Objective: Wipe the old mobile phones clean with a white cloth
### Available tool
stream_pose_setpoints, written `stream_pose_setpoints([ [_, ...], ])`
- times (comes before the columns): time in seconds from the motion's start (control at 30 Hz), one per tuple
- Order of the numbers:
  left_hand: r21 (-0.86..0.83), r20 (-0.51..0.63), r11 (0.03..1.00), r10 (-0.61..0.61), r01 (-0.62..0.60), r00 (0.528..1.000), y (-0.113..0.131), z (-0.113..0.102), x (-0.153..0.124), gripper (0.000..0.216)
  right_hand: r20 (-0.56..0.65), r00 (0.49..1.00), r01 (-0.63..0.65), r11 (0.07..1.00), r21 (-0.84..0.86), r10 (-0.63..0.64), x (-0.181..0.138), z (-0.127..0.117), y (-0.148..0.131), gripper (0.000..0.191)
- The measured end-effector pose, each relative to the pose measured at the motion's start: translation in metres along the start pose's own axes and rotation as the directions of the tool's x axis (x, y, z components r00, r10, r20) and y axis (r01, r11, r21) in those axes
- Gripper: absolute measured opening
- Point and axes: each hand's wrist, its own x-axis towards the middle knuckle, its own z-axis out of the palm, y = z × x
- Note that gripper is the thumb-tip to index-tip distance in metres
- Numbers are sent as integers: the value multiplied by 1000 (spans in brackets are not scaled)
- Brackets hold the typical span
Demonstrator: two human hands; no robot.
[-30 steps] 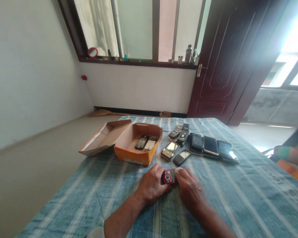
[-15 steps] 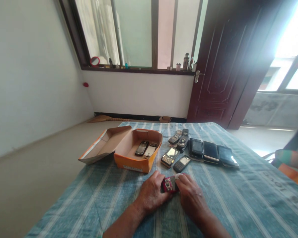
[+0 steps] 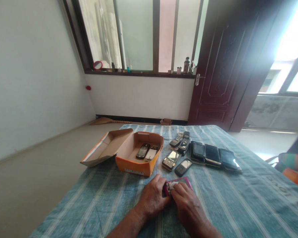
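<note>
A pink mobile phone (image 3: 186, 180) is at the near part of the table, its left end gripped by my left hand (image 3: 152, 195). Over its face lies my right hand (image 3: 185, 200), fingers closed on a small white wad (image 3: 173, 185), perhaps tissue or cloth, pressed against the keys. The right fingers cover much of the phone. Just beyond the hands lie a dark keypad phone (image 3: 183, 167) and a silver-and-gold keypad phone (image 3: 171, 160). An open orange cardboard box (image 3: 134, 168) holds a dark phone (image 3: 142, 151) and a white-backed one (image 3: 152, 153).
Several small phones (image 3: 183, 145) cluster behind the nearer ones. To their right lie dark touchscreen phones (image 3: 213, 154) in a row. The box's lid (image 3: 106, 145) hangs open toward the table's left edge. A striped blue cloth (image 3: 101, 201) covers the table.
My right hand has slid left across the pink phone with the white wad, from its screen to its keys. The phone's right end now shows. The view has tilted slightly up.
</note>
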Motion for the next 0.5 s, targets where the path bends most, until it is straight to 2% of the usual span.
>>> stream_pose_setpoints([
  [0.13,1,8,1000,1,-1,1000,-1,0,1,23,-41,999,-27,999,-39,26,1,-1,4,23],
  [0.37,34,29,999,-22,21,999,4,-6,0,26,-92,982,-174,982,-68,167,-1,-11,22,30],
  [0.5,30,25,999,-12,11,1000,3,-5,-1,26,-116,984,-139,990,-14,137,1,-13,14,27],
])
